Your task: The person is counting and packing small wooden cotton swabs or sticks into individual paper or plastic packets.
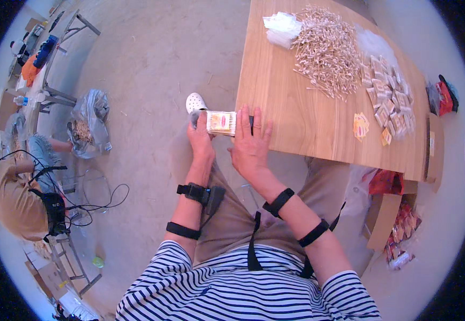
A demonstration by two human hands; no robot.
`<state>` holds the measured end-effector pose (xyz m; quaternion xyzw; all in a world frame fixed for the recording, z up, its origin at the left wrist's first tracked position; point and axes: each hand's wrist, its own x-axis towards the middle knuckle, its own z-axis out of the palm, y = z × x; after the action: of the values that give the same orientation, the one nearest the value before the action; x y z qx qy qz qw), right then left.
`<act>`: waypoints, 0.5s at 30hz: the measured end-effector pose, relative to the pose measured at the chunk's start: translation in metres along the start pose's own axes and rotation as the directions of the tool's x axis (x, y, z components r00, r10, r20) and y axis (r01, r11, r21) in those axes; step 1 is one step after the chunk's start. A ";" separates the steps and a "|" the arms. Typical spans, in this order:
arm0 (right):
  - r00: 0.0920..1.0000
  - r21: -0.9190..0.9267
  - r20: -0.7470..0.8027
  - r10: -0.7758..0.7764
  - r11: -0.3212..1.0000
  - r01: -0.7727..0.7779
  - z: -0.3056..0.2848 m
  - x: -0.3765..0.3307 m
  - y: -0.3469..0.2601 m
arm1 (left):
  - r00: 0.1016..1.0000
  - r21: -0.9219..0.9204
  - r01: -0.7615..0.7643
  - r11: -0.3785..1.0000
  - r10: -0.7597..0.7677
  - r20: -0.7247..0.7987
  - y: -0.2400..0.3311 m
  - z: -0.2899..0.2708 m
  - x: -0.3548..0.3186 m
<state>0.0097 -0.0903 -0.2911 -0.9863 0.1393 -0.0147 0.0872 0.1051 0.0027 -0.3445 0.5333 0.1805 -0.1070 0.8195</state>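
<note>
- A flat rectangular packet of white-tipped cotton swabs with a yellow-and-white label (221, 122) is being held just beside the left edge of the light-brown wooden desk (272, 96), near its front corner.
- The left hand (200, 139), left of the desk, is pinching the packet's left end between thumb and fingers.
- The right hand (250, 148) is lying over the desk's front left corner beside the packet, its fingers extending and slightly spread.
- Small yellow-orange paper cards (360, 126) are lying toward the desk's front right.
- Filled, pale swab packets (394, 104) are forming a pile along the desk's right side.
- Loose wooden-stick swabs (326, 51) are heaping on the desk's far part, beside crumpled white plastic bags (281, 28).
</note>
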 end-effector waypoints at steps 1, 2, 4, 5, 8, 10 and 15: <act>0.999 0.015 -0.039 -0.010 1.000 0.011 0.004 0.000 0.001 | 1.000 0.001 -0.002 1.000 0.002 0.001 0.000 -0.001 0.000; 0.997 0.030 -0.077 -0.021 0.999 0.023 0.007 0.000 0.002 | 1.000 0.022 -0.003 1.000 0.003 0.011 0.002 -0.002 0.000; 0.994 0.054 -0.071 -0.084 0.995 0.088 0.004 0.000 0.019 | 1.000 0.043 -0.006 0.999 0.005 0.022 0.003 -0.004 0.001; 0.987 0.078 -0.064 -0.148 0.985 0.153 0.003 0.002 0.026 | 0.999 0.061 -0.020 0.998 0.018 0.034 0.004 -0.004 0.001; 0.984 -0.027 0.040 -0.176 0.984 0.177 -0.016 0.009 0.028 | 0.999 0.064 -0.027 0.998 0.025 0.045 0.004 -0.004 -0.002; 0.985 -0.032 0.055 -0.162 0.986 0.164 -0.018 0.014 0.021 | 0.999 0.051 -0.031 0.998 0.029 0.040 0.003 -0.008 0.002; 0.987 -0.048 0.053 -0.151 0.987 0.154 -0.015 0.011 0.020 | 0.997 0.056 -0.047 0.997 0.043 0.061 0.007 -0.004 -0.002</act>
<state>0.0141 -0.1143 -0.2799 -0.9960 0.0617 0.0064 0.0637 0.1048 0.0089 -0.3390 0.5571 0.1407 -0.1096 0.8111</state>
